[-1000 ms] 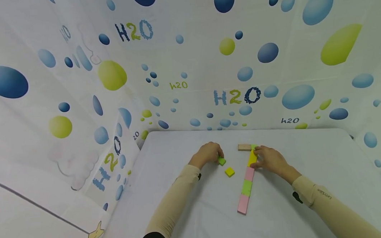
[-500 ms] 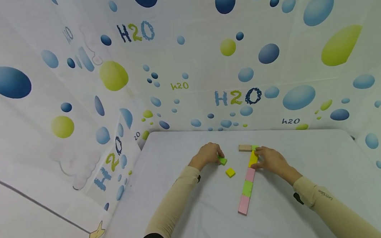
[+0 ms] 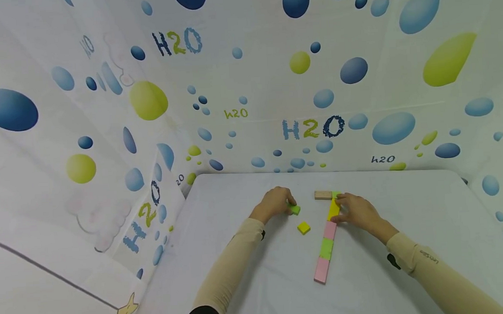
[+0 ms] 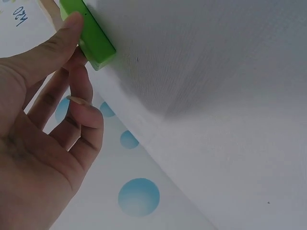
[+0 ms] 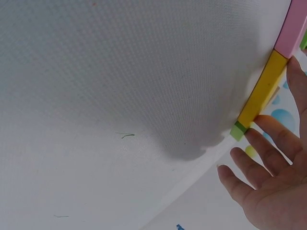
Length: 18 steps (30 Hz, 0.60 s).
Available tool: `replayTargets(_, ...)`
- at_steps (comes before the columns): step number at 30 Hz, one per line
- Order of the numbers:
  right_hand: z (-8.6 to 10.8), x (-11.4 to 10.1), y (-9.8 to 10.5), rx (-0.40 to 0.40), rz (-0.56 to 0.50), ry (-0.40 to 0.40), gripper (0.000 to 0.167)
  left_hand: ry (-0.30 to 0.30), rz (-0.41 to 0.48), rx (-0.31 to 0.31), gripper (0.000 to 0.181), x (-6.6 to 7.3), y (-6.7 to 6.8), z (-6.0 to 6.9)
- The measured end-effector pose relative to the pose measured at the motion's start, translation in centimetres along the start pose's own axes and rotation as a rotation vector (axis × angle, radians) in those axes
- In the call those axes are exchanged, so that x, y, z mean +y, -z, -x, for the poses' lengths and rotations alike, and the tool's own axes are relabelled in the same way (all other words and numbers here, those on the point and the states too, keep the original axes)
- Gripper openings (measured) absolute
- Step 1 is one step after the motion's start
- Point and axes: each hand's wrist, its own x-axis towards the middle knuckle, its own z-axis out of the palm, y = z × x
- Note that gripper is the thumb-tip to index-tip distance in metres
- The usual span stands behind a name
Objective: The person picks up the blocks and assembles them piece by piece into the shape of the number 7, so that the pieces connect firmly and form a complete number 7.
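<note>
My left hand [image 3: 275, 204] pinches a small green block [image 3: 295, 210] between thumb and fingers, left of a row of blocks; in the left wrist view the thumb lies on the block's face. Nearer me, a loose yellow block [image 3: 304, 227] lies on the cloth. With fingers spread, my right hand [image 3: 357, 212] touches the long yellow block [image 3: 333, 210] in the row. In the right wrist view, the thumb is by its joint with a pink block [image 5: 291, 28], and fingertips reach its other end beside a small green block [image 5: 238, 130]. The hand partly hides these blocks from above.
Toward me the row continues with a pink block [image 3: 330, 229], a green block [image 3: 326, 249] and another pink block [image 3: 321, 270]. At its far end a wooden block [image 3: 323, 195] points left. White cloth covers the table [image 3: 241, 290]; printed curtains [image 3: 247, 81] stand behind and at the left.
The green block in my left hand has shifted slightly to the right and away from me, turning a little. My right hand stays beside the row.
</note>
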Motion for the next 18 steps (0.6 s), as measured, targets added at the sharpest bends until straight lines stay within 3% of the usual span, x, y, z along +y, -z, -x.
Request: replayTargets(18,0.0,0.1,-0.2,0.010,-0.021,-0.007,0.073,-0.015,0.009,0.062,0.030,0.2,-0.6,-1.3)
